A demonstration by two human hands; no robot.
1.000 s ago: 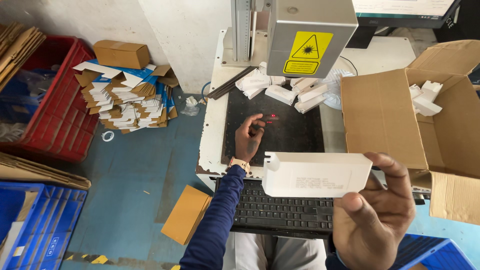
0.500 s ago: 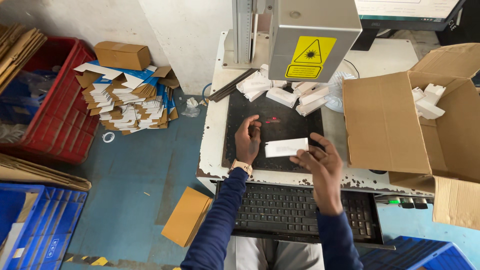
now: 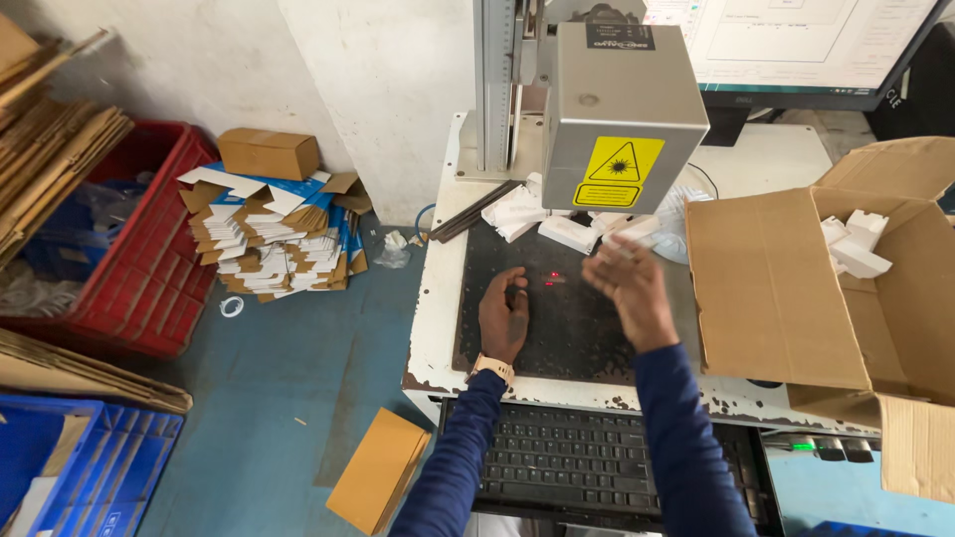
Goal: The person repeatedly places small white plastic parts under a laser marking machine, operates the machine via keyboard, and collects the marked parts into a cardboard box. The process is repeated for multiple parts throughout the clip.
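Left hand point(image 3: 503, 316) flat on black work mat point(image 3: 587, 338), grip empty; right hand point(image 3: 627, 286) hovering open at 3 o'clock — white boxes point(image 3: 572, 231) at 12 o'clock; best seated squarely under red laser dots point(image 3: 550, 279).

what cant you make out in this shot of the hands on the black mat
- Right hand, head view: motion blur hides whether the fingers hold anything.
- Left hand: its palm faces the black mat, so its grip is unseen.
- Cardboard box: the front flap hides most of its contents.
- Monitor: cut by the top edge.
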